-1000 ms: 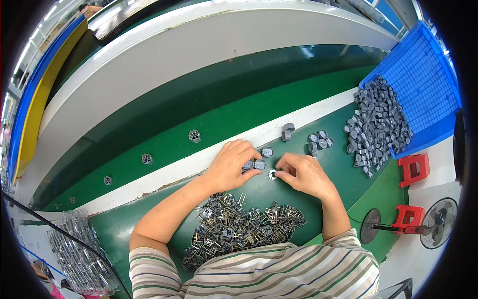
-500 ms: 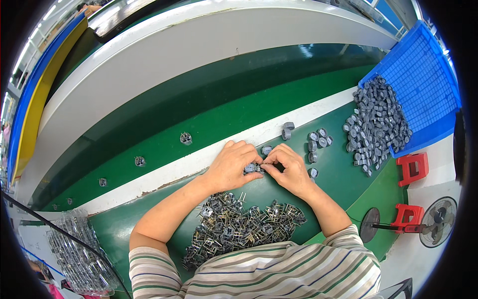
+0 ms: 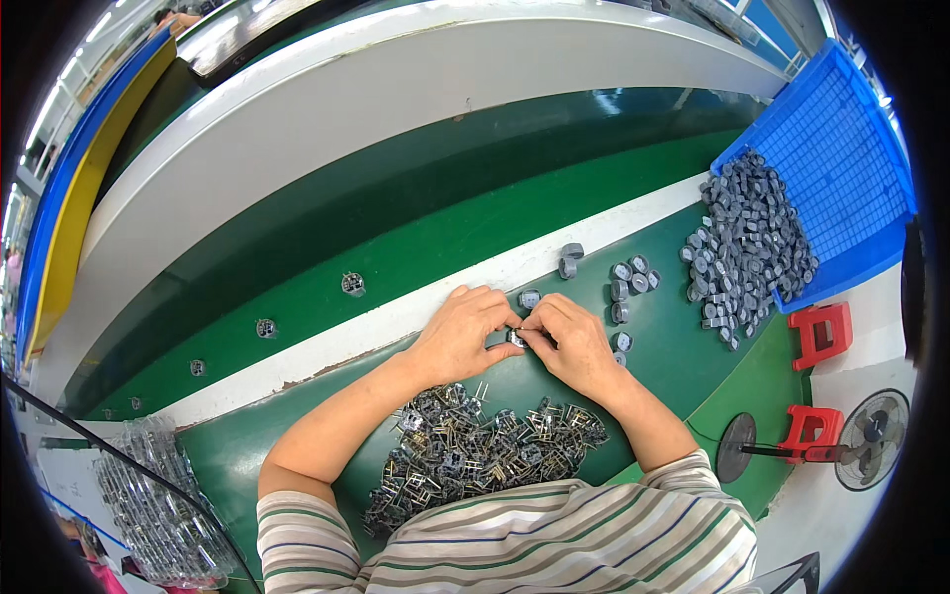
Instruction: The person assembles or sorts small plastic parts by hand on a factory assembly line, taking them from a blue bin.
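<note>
My left hand [image 3: 463,332] and my right hand [image 3: 572,344] meet over the green table. Between their fingertips is a small grey-and-metal electrical part [image 3: 516,338], mostly covered, with both hands closed on it. Just beyond them lies one round grey plastic piece [image 3: 529,298]. Nearer my body, a heap of dark electrical parts with brass-coloured pins [image 3: 485,441] spreads below my wrists. Several more grey round pieces [image 3: 620,289] sit in a loose group to the right of my right hand.
A white strip [image 3: 396,315] separates the table from a green conveyor belt [image 3: 435,243] carrying spaced parts [image 3: 353,284]. At right, a tilted blue crate [image 3: 826,148] spills a pile of grey pieces [image 3: 747,247]. Stacked clear plastic trays [image 3: 163,505], red stools [image 3: 819,335] and a fan [image 3: 873,441] stand around.
The parts on the belt have slid left and slightly nearer. My fingertips have shifted around the small part, which now shows less, and my right hand has moved slightly.
</note>
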`<state>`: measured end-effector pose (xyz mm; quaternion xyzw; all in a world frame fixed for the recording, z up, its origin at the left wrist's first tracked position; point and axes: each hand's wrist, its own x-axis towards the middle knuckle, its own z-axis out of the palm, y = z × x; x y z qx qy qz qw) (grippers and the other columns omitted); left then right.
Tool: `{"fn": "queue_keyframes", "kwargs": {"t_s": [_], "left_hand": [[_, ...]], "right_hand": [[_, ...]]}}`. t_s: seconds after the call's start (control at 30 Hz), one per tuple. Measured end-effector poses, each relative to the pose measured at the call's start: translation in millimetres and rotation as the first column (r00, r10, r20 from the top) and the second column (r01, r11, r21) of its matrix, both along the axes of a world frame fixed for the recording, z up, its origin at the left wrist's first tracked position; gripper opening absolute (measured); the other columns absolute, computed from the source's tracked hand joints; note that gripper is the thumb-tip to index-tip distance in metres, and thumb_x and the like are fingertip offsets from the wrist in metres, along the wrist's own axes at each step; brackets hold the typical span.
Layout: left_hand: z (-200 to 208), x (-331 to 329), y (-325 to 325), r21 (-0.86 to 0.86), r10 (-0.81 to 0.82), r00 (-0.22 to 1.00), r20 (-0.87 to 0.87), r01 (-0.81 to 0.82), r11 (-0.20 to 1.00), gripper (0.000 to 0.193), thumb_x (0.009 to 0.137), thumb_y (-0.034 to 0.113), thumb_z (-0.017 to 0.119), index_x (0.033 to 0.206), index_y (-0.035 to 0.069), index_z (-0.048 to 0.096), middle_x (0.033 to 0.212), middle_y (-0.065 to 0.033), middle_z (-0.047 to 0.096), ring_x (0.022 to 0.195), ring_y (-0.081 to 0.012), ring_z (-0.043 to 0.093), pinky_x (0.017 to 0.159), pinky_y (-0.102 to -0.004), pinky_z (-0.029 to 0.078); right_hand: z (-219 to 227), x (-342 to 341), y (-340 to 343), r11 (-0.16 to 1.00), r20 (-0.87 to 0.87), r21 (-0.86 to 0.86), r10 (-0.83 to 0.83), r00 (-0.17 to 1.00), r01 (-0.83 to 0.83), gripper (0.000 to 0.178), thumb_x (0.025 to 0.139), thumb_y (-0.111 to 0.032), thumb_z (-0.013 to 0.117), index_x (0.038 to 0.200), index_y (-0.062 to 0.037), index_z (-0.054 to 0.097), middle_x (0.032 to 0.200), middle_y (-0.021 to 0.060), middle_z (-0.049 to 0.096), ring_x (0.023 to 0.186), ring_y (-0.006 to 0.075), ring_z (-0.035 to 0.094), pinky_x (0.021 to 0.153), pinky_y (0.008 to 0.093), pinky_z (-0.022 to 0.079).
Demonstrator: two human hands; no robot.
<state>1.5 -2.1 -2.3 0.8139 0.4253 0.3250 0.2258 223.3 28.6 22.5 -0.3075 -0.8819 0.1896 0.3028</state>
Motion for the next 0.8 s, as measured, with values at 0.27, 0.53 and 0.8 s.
{"fn": "queue_keyframes", "kwargs": {"t_s": [0.27, 0.53, 0.8], "left_hand": [[-1.6, -34.0, 28.1, -0.075, 0.424, 0.871, 0.250, -0.419, 0.905, 0.030, 0.081, 0.016, 0.090, 0.107, 0.008, 0.076, 0.090, -0.0076, 0.063, 0.077, -0.0229, 0.064, 0.070, -0.0360, 0.055], [3.7, -47.2, 27.6, 0.109, 0.476, 0.877, 0.061, -0.480, 0.870, 0.039, 0.082, 0.018, 0.088, 0.115, 0.008, 0.072, 0.110, -0.0113, 0.058, 0.108, -0.0327, 0.058, 0.095, -0.0429, 0.049], [23.7, -35.6, 10.1, -0.170, -0.230, 0.973, -0.011, 0.225, 0.959, 0.034, 0.082, 0.009, 0.081, 0.114, 0.009, 0.070, 0.115, -0.0138, 0.058, 0.113, -0.0358, 0.056, 0.100, -0.0466, 0.047]], "right_hand": [[6.2, -5.9, -16.5, 0.924, -0.187, -0.183, 0.303, 0.934, -0.337, 0.023, 0.088, -0.017, 0.086, 0.101, -0.0060, 0.072, 0.098, 0.0088, 0.071, 0.090, 0.0302, 0.067, 0.078, 0.0417, 0.053], [-2.6, -9.9, -27.9, 0.697, -0.089, -0.370, 0.632, 0.770, -0.615, 0.026, 0.092, -0.022, 0.082, 0.111, -0.0076, 0.074, 0.102, 0.0066, 0.063, 0.098, 0.0284, 0.063, 0.090, 0.0427, 0.052], [12.3, 3.3, -12.8, 0.757, -0.185, -0.573, 0.253, 0.949, -0.314, 0.008, 0.096, -0.004, 0.077, 0.104, -0.0028, 0.077, 0.097, 0.0060, 0.072, 0.083, 0.0174, 0.068, 0.073, 0.0319, 0.055]]}}
